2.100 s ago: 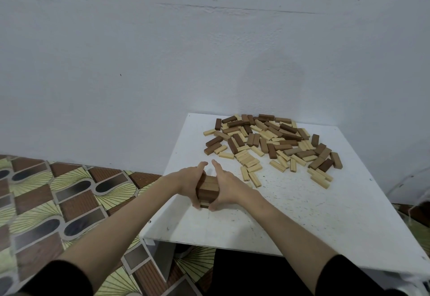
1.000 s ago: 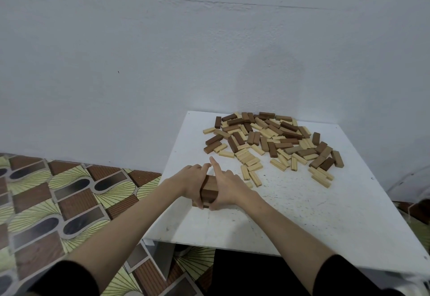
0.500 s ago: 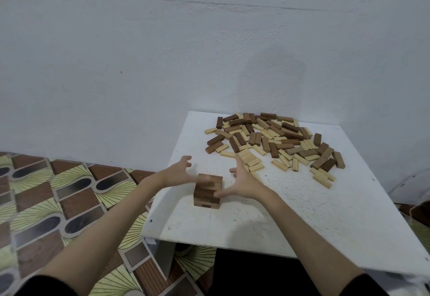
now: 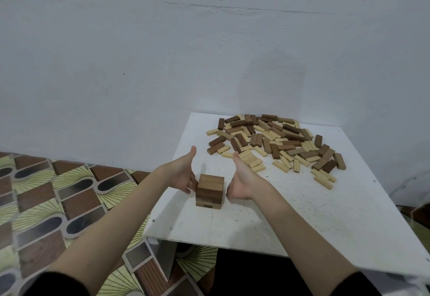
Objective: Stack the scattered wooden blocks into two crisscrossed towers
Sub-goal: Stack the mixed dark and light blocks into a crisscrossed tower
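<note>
Blocks of dark wood stand in a short crisscrossed tower near the front left part of the white table. Its layers alternate in direction, and the top layer shows three blocks side by side. Both hands flank it with straight fingers and raised thumbs, holding nothing. The left hand has its fingertips at the tower's left face; whether they touch it cannot be told. The right hand stands just beside the tower's right face, with a small gap showing.

Farther back and to the right on the table lies the pile of scattered wooden blocks, dark brown and pale ones mixed, most lying flat and some overlapping. A few pale blocks trail toward the right hand's thumb. No second tower shows.

Behind the table rises a plain white wall, and to the left the floor carries a patterned covering in brown, green and black.
</note>
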